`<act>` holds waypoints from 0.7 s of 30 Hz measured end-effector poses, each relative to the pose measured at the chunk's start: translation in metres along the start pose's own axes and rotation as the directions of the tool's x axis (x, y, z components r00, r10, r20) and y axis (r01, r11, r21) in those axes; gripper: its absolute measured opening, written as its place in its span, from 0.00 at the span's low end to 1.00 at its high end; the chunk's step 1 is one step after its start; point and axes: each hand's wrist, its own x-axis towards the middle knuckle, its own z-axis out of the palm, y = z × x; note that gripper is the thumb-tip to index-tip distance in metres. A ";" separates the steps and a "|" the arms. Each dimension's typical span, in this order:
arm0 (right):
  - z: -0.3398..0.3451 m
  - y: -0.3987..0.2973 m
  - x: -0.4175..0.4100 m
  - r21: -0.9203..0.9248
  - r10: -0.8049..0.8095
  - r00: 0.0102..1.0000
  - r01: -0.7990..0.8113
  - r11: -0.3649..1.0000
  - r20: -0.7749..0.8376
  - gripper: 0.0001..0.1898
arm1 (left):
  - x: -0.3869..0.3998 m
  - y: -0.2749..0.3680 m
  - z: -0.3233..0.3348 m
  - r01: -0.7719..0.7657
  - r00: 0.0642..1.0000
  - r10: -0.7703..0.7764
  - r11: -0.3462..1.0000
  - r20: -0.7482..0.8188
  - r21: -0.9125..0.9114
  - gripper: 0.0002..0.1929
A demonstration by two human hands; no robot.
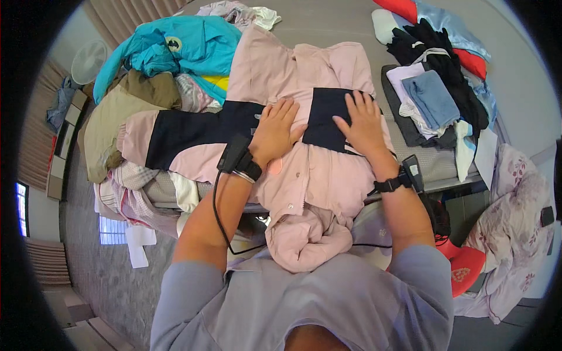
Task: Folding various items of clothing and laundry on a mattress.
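A padded pink and black jacket [268, 83] lies front side up before me. Its hood [307, 239] hangs toward my body over the near edge of the bed. One sleeve [186, 131] stretches out to the left, while the other sleeve is not plainly seen. My left hand [276, 129] rests flat on the front near the middle closure, fingers pointing away from me. On the black chest panel to the right, my right hand [364, 123] is pressed palm down with the thumb spread. Neither hand grips the cloth.
A heap with a turquoise jacket [197, 44] and an olive garment [127, 109] sits at the left. Folded clothes, a blue one [432, 98] on top, are stacked at the right beside black clothing [452, 70]. A floral cover [505, 245] hangs at the far right. A fan [89, 61] stands far left.
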 end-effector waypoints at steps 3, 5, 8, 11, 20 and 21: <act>-0.002 0.010 -0.004 -0.050 0.059 0.998 -0.058 0.997 0.021 0.35 | -0.003 0.002 0.000 0.022 1.000 -0.022 0.999 0.014 -0.025 0.28; -0.002 0.014 0.000 -0.137 0.067 0.994 -0.055 0.989 0.082 0.35 | 0.000 -0.002 0.001 0.025 1.000 -0.026 1.000 -0.005 -0.017 0.28; -0.024 -0.008 0.021 -0.109 -0.031 0.997 0.038 0.993 0.067 0.34 | -0.013 -0.020 -0.007 -0.006 0.999 0.002 0.992 -0.033 -0.127 0.26; -0.032 -0.027 0.032 0.014 -0.117 0.988 0.119 0.993 -0.096 0.31 | -0.023 -0.019 -0.058 0.057 0.977 -0.095 0.980 -0.194 -0.190 0.22; 0.019 -0.039 0.018 0.218 -0.213 0.974 0.192 0.957 0.075 0.28 | -0.176 -0.138 -0.204 0.762 0.568 -0.281 0.534 -0.773 0.366 0.23; 0.018 -0.042 0.021 0.227 -0.214 0.974 0.193 0.954 0.070 0.28 | -0.200 -0.163 -0.208 0.767 0.567 -0.273 0.519 -0.777 0.377 0.23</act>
